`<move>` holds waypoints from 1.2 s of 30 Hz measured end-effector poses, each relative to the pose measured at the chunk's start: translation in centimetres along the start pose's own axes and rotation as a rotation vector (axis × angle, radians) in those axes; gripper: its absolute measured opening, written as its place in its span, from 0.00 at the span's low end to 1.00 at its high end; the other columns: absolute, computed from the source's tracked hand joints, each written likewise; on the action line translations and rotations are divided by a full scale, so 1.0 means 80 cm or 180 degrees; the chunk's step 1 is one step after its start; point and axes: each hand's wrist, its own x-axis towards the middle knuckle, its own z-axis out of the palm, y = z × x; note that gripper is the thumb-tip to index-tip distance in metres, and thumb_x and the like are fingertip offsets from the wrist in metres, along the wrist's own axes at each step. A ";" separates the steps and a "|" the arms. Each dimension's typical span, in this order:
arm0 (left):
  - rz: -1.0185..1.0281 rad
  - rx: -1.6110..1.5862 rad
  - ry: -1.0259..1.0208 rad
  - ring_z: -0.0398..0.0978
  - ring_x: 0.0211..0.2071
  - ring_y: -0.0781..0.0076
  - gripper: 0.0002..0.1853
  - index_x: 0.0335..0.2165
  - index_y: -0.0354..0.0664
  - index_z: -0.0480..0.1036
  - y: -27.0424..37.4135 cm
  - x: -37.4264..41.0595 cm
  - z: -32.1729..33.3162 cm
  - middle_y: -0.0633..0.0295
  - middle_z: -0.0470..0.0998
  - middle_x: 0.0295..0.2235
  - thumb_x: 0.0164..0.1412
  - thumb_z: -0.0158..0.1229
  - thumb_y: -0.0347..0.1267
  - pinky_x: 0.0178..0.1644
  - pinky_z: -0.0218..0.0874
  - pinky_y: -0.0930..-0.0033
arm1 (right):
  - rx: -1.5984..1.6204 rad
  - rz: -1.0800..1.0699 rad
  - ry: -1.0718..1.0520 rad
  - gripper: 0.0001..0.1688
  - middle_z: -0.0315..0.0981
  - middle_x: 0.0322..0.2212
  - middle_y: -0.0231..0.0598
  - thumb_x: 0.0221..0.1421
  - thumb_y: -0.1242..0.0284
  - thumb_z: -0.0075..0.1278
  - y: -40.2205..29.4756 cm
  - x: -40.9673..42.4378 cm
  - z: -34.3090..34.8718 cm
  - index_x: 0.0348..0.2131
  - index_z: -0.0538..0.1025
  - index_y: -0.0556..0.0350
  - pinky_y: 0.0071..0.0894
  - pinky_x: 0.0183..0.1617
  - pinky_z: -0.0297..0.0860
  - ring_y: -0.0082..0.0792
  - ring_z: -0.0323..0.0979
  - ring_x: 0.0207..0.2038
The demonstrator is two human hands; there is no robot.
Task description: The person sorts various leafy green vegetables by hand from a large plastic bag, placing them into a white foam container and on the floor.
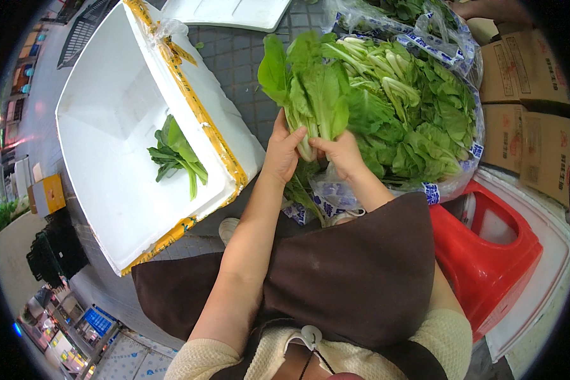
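My left hand (283, 151) and my right hand (343, 153) both grip the pale stem ends of a bunch of leafy greens (313, 90), whose leaves point away from me. Just right of the bunch lies a large heap of similar greens (408, 114) in an opened clear plastic bag (475, 126) with blue print. To the left stands a white foam box (114, 190) edged with yellow tape. Inside it, near its right wall, lies a small bunch of darker leafy greens (178, 152). A few leaves hang below my hands.
Cardboard boxes (546, 147) are stacked at the right, by a red plastic stool (489, 270) and a white foam lid (563, 247). Another white foam piece (228, 12) lies on the tiled floor (237, 61) at the top. Part of another person (496, 12) shows at the top right.
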 end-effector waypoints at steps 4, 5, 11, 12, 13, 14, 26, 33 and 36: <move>-0.0300 0.0181 -0.0079 0.64 0.46 0.68 0.24 0.50 0.37 0.56 0.010 -0.002 0.006 0.57 0.65 0.46 0.55 0.49 0.27 0.50 0.55 0.67 | 0.1003 -0.0059 -0.0044 0.16 0.69 0.33 0.33 0.46 0.77 0.52 -0.008 -0.008 0.003 0.38 0.69 0.59 0.26 0.39 0.62 0.25 0.67 0.36; -0.0397 0.0238 -0.0099 0.66 0.45 0.67 0.22 0.49 0.36 0.57 0.010 -0.001 0.008 0.57 0.66 0.45 0.55 0.49 0.27 0.49 0.56 0.67 | 0.1223 -0.0095 -0.0049 0.15 0.69 0.33 0.33 0.47 0.78 0.51 -0.009 -0.010 0.003 0.38 0.69 0.59 0.25 0.39 0.62 0.25 0.66 0.37; -0.0007 -0.0458 0.0380 0.70 0.40 0.59 0.18 0.47 0.33 0.57 0.007 0.018 0.013 0.51 0.68 0.41 0.59 0.42 0.28 0.45 0.61 0.60 | 0.1492 -0.0714 -0.0054 0.06 0.68 0.31 0.31 0.50 0.79 0.47 -0.012 -0.022 0.005 0.33 0.70 0.59 0.24 0.38 0.60 0.23 0.64 0.34; -0.0063 -0.0628 0.0408 0.71 0.38 0.58 0.17 0.47 0.33 0.58 0.012 0.024 0.013 0.50 0.69 0.39 0.59 0.40 0.27 0.42 0.63 0.59 | 0.1242 -0.0899 -0.0021 0.03 0.66 0.28 0.30 0.51 0.79 0.46 -0.017 -0.025 0.008 0.30 0.70 0.58 0.22 0.36 0.60 0.21 0.63 0.32; -0.0078 -0.0612 0.0484 0.71 0.37 0.58 0.17 0.47 0.33 0.58 0.014 0.026 0.014 0.50 0.70 0.38 0.59 0.40 0.27 0.41 0.63 0.58 | 0.0772 -0.1094 -0.0060 0.04 0.66 0.29 0.31 0.52 0.78 0.44 -0.021 -0.030 0.009 0.31 0.69 0.59 0.22 0.38 0.59 0.21 0.62 0.33; -0.0093 -0.0596 0.0561 0.71 0.37 0.58 0.17 0.47 0.33 0.57 0.013 0.029 0.019 0.50 0.70 0.38 0.59 0.40 0.28 0.40 0.63 0.58 | 0.0301 -0.1286 -0.0100 0.04 0.66 0.29 0.32 0.53 0.78 0.42 -0.025 -0.039 0.005 0.31 0.69 0.59 0.23 0.40 0.59 0.22 0.62 0.35; 0.0895 0.0265 0.0651 0.70 0.35 0.70 0.16 0.44 0.39 0.63 0.057 0.048 0.036 0.62 0.71 0.36 0.58 0.49 0.32 0.38 0.61 0.71 | -0.2720 -0.1333 -0.0570 0.12 0.71 0.33 0.39 0.53 0.83 0.39 0.052 -0.091 -0.078 0.39 0.69 0.63 0.31 0.43 0.65 0.32 0.69 0.37; 0.1518 0.3415 0.0575 0.61 0.45 0.53 0.37 0.52 0.33 0.55 0.032 0.017 0.044 0.46 0.64 0.42 0.42 0.59 0.27 0.49 0.53 0.64 | 0.1345 0.0143 -0.0273 0.16 0.68 0.37 0.37 0.56 0.73 0.44 -0.035 -0.041 -0.022 0.44 0.64 0.59 0.32 0.41 0.66 0.28 0.68 0.36; 0.1153 0.3438 0.0363 0.60 0.49 0.58 0.38 0.55 0.33 0.46 0.006 0.002 0.054 0.49 0.60 0.48 0.47 0.53 0.27 0.52 0.52 0.64 | 0.1460 0.0517 -0.0591 0.20 0.66 0.41 0.35 0.54 0.71 0.46 -0.031 -0.016 -0.002 0.46 0.64 0.56 0.34 0.42 0.66 0.29 0.67 0.39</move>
